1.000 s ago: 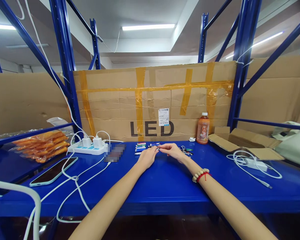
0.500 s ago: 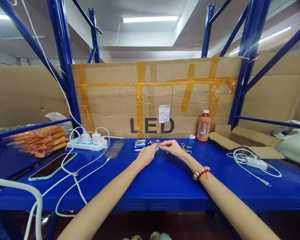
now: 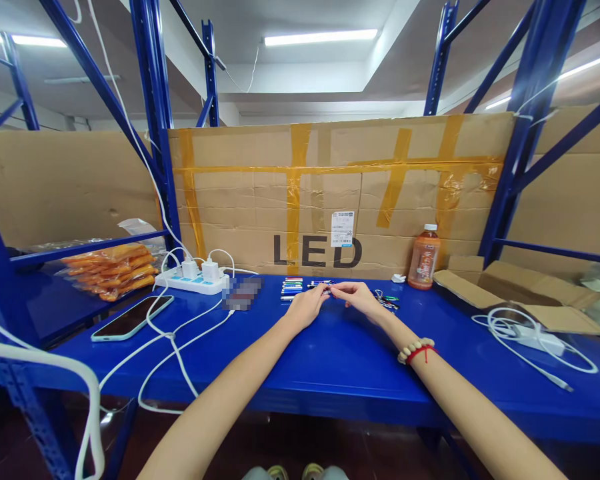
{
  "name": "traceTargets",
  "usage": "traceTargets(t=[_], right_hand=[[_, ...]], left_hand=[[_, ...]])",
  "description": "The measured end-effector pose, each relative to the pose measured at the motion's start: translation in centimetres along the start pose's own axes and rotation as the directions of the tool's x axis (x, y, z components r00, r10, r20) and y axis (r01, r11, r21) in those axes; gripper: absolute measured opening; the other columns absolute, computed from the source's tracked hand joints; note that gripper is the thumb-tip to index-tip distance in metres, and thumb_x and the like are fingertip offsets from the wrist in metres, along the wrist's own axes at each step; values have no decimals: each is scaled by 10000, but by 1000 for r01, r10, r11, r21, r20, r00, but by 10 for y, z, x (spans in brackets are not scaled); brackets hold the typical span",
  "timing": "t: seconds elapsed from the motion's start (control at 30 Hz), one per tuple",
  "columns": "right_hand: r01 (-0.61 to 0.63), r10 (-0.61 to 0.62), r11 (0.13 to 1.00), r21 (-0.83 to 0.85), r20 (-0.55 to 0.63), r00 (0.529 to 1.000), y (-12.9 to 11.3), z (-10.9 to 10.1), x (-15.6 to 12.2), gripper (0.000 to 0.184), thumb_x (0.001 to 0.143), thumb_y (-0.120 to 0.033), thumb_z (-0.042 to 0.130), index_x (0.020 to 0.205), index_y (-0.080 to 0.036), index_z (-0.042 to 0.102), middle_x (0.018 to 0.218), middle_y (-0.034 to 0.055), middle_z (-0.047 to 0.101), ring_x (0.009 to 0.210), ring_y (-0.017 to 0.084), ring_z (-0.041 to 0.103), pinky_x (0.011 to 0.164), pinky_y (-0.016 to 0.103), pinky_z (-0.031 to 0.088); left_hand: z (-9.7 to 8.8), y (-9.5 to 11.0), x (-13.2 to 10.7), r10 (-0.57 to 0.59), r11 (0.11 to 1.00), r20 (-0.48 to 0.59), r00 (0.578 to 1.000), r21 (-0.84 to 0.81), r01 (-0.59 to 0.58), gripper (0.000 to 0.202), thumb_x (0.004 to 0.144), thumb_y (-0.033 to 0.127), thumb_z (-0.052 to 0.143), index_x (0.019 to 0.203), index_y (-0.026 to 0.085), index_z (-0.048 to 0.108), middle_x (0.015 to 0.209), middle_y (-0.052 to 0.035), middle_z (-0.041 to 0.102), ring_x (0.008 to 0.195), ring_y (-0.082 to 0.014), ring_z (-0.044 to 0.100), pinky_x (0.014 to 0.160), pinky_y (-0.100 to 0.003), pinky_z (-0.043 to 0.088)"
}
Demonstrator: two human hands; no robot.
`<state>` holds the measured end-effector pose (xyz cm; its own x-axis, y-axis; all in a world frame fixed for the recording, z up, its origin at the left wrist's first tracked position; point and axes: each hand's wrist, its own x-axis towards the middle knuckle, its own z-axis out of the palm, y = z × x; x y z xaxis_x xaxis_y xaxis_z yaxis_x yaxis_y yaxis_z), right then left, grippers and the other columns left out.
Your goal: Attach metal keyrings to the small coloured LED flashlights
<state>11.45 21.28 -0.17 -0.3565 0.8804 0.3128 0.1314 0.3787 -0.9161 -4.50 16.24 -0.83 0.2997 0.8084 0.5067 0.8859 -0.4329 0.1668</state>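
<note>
My left hand and my right hand meet above the blue table, fingertips pinched together around something small and shiny that I cannot make out. Left of them lies a row of pens in several colours, side by side. Behind the fingers, another blue pen-like piece is partly covered by my left hand. Just right of my right hand sits a small pile of slim parts, dark, silvery and green, too small to tell apart.
A power strip with white cables and a phone lie on the left of the blue table. An orange drink bottle, an open cardboard box and a coiled white cable stand right. Taped cardboard closes the back.
The whole view has swung a little left, so everything sits farther right in the picture. My hands stay together, pinching at nearly the same spot over the table.
</note>
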Motion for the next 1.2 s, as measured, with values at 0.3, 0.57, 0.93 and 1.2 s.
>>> traceTargets(t=[0.3,0.57,0.93,1.2], right_hand=[[-121,122,991,63,-7,993,-8,-1,-7,578,603,-372,720,1122,-157,584,758,53,659,688,113,553,449,144,353],[-41,41,999,35,-13,999,-1,1,-3,541,586,-406,708,1047,-134,631,806,81,664,704,134,563,449,162,348],[114,-113,993,-43,18,993,1,-3,1,456,569,-427,687,918,-133,693,897,95,659,707,156,564,468,201,371],[187,-183,982,-34,89,979,-3,-9,2,366,528,-414,719,750,-122,704,783,70,640,610,112,510,435,195,343]], left_hand=[[0,0,0,89,996,-32,996,2,-89,312,916,284,299,1193,213,426,1188,-40,546,1041,-164,546,853,-284,444],[0,-1,0,24,1000,-35,999,-13,-24,295,919,274,277,1160,215,437,1149,-36,570,1010,-182,564,789,-291,465],[3,-3,-1,11,1000,-46,999,-19,-12,285,921,259,257,1157,217,410,1179,-46,547,1020,-185,554,790,-287,451],[1,-1,-2,133,989,-75,988,-58,-138,264,923,260,265,1114,199,438,1110,-35,575,989,-170,560,797,-271,446]])
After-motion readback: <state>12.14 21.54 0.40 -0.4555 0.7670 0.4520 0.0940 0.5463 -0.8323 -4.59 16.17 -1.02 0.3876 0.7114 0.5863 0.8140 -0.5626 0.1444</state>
